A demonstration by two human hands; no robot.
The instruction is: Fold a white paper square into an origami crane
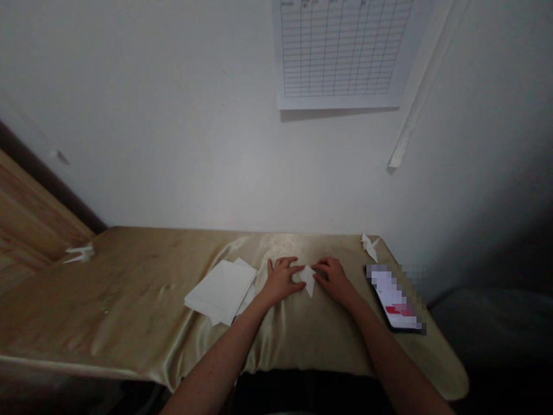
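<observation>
Left grip (280,280) and right grip (334,279), half-curled, touch a folded paper (308,280) mid-counter (129,282), hold unclear (a finished crane (370,246) sits far right, a second crane (80,253) left); stacked sheets (220,291) remain.

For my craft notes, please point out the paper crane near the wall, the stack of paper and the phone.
Paper crane (370,246): head view, on its body.
Stack of paper (220,291): head view, on the top sheet.
Phone (394,298): head view, on its screen.

Matt white paper (308,279) lies on smooth, glossy gold satin cloth (129,300), near a panel of grained wood (30,219).
</observation>
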